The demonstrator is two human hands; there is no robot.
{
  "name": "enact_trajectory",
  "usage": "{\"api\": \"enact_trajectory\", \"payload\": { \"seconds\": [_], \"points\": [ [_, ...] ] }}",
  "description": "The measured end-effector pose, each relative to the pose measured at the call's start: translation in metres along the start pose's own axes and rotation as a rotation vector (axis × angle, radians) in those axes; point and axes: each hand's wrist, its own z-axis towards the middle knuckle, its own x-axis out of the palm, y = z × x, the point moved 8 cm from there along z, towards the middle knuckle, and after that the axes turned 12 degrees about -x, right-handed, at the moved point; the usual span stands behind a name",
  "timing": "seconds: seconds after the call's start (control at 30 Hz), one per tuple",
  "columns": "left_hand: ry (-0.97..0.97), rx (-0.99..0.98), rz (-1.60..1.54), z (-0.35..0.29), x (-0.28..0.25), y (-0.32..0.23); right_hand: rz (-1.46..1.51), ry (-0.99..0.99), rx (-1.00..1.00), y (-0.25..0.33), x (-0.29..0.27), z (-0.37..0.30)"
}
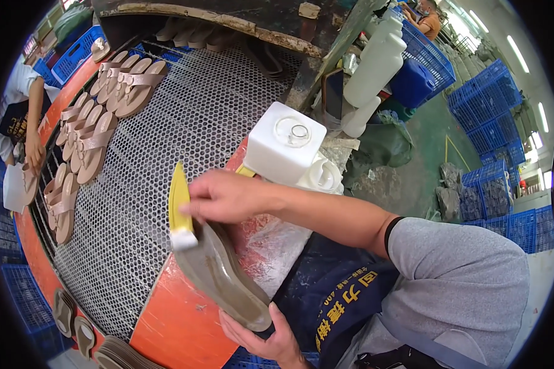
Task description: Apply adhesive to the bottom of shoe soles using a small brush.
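My right hand (226, 195) grips a flat yellow brush (180, 195) with a white lower end, held against the toe end of a grey-brown shoe sole (212, 267). A glossy wet streak runs along the top of this sole. Further layered edges show beneath it, like a stack of soles. My left hand (261, 338) cups the heel end, thumb on one side and fingers on the other. Just beyond my right forearm stand a white square container (286, 138) with a wire ring on top and a white round-mouthed bottle (322, 176).
A mesh conveyor (160, 123) with orange edging (184, 307) carries rows of pink-beige sandals (98, 144). At left, a co-worker's hand (35, 150) holds a sandal. Several soles (123, 353) lie lower left. White bottles (378, 64) and blue crates (486, 98) are at right.
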Motion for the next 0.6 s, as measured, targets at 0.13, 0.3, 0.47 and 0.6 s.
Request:
{"api": "enact_trajectory", "payload": {
  "seconds": [0.13, 0.3, 0.47, 0.6],
  "points": [
    [0.011, 0.02, 0.022, 0.001, -0.003, -0.002, -0.226, 0.068, -0.11, 0.021, 0.009, 0.01],
    [0.024, -0.044, -0.018, 0.001, -0.004, 0.001, -0.232, 0.585, -0.391, 0.047, 0.056, -0.002],
    [0.034, -0.039, -0.012, 0.002, -0.004, 0.003, -0.07, 0.374, -0.232, 0.032, 0.046, 0.024],
    [0.029, -0.035, -0.02, 0.002, -0.006, 0.007, -0.253, 0.229, -0.222, 0.033, 0.044, 0.018]
  ]
}}
